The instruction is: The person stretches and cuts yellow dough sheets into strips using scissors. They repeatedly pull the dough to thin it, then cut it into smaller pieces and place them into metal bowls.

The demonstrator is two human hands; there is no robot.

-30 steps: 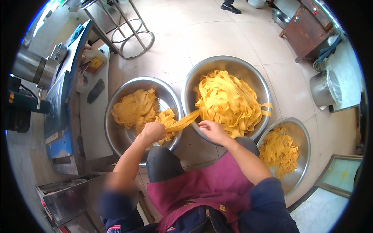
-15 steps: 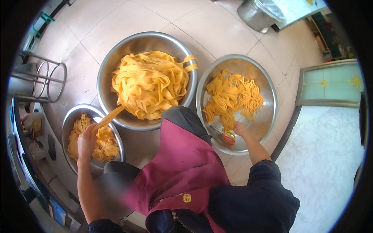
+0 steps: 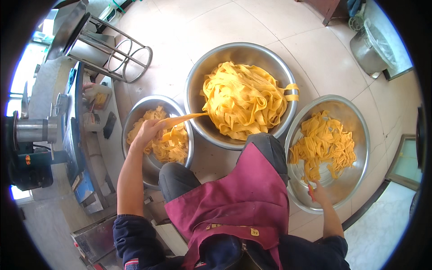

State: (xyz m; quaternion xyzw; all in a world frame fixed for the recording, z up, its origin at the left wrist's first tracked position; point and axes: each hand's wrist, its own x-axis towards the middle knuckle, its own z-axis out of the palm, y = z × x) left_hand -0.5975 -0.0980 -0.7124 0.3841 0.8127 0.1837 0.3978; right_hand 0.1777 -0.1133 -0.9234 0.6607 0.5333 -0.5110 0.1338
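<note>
Strips in a middle basin on the floor, between left basin and right basin

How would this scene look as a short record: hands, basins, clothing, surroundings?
Left hand: grips a flat yellow strip running to the middle basin's pile
Right hand: at the right basin's near edge, by a small red-handled tool, perhaps scissors; grip unclear
Middle basin: heaped with noodle-like yellow strips, some hanging over its right rim
Left basin: smaller, holding a paler pile
Right basin: loose yellow strips
Clothing: magenta apron
Surroundings: pale tiled floor
</note>
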